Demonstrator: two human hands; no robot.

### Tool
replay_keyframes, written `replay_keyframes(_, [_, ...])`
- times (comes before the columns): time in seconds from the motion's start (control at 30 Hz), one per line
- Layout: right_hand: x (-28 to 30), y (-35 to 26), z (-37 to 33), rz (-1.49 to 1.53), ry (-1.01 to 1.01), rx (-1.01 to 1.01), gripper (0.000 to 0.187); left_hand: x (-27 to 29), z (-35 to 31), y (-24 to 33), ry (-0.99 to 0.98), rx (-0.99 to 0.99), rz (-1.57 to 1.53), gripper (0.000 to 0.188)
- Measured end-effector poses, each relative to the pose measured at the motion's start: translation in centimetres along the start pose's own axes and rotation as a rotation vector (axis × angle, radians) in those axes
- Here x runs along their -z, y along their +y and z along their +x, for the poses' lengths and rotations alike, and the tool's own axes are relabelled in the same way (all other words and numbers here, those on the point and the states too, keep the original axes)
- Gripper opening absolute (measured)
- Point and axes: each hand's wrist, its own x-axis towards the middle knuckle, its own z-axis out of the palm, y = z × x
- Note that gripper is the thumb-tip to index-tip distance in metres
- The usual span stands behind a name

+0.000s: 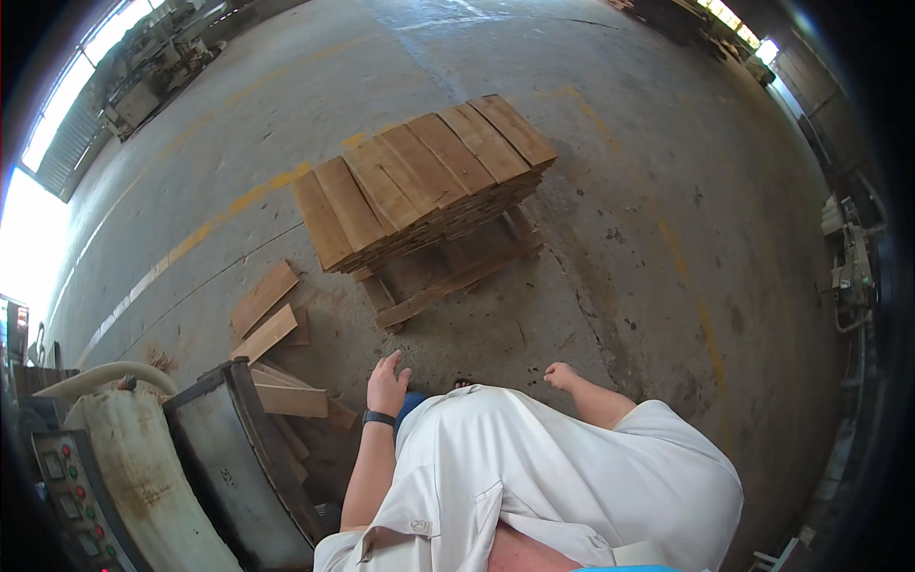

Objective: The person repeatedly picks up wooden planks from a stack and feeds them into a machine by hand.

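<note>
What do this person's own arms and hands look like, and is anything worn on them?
Both the left hand and the right hand are bare, without gloves. A dark band, perhaps a watch, circles the left wrist; none shows on the right. The loose white shirt has short sleeves, leaving the forearms uncovered. No cables or markings are visible.

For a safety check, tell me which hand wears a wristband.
The left hand: a dark wristband circles its wrist, while the right hand has a bare wrist.

The left hand [387, 386] hangs half-spread, the right hand [560, 376] curled in.
</note>
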Motion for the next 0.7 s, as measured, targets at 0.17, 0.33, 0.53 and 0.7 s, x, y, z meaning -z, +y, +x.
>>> replay_keyframes(0.17, [0.6,1.1,2.7,0.100,-0.016,-0.091,0.030,-0.9,6.2,2.6,-0.071,-0.053,0.057,0.046])
replay_keyframes(0.33, [1.4,-1.6,6.3,0.148,-0.016,-0.016,0.032,-2.1,13.9,3.5,-0.145,-0.106,0.089,0.045])
replay_keyframes(0.53, [5.9,-7.5,10.9,0.301,-0.042,-0.119,0.032,-3.9,25.2,4.2,-0.302,-0.065,0.056,0.044])
replay_keyframes(0.7, [10.3,-13.1,15.6,0.338,0.005,-0.054,0.033,-4.3,35.7,3.6,-0.373,-0.081,0.022,0.044])
